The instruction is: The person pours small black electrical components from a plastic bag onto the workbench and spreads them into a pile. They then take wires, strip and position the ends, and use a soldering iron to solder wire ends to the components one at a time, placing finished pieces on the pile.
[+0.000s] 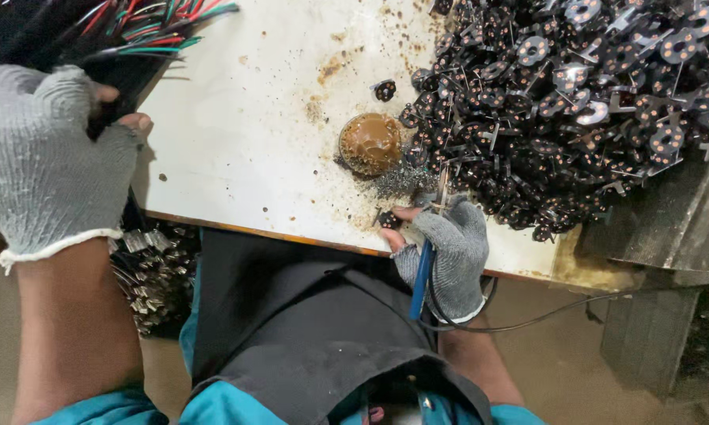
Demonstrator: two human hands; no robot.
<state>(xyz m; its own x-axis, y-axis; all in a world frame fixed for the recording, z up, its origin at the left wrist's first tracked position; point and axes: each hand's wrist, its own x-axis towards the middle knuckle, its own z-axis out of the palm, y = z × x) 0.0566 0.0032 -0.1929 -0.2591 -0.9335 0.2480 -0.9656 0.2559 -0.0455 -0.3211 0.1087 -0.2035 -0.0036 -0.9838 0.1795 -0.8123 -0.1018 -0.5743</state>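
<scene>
My right hand, in a grey fingerless knit glove, grips a blue-handled soldering iron whose tip points up towards a big heap of small black round parts with metal tabs. Its thumb and fingertip rest by one small black part near the table's front edge. My left hand, gloved the same way, is raised at the left and closed around a black bundle of wires with red, green and black ends.
The white table is stained brown. A round brown tin of paste sits mid-table with grey metal wool beside it. One loose black part lies apart. More metal pieces pile below the table's left edge.
</scene>
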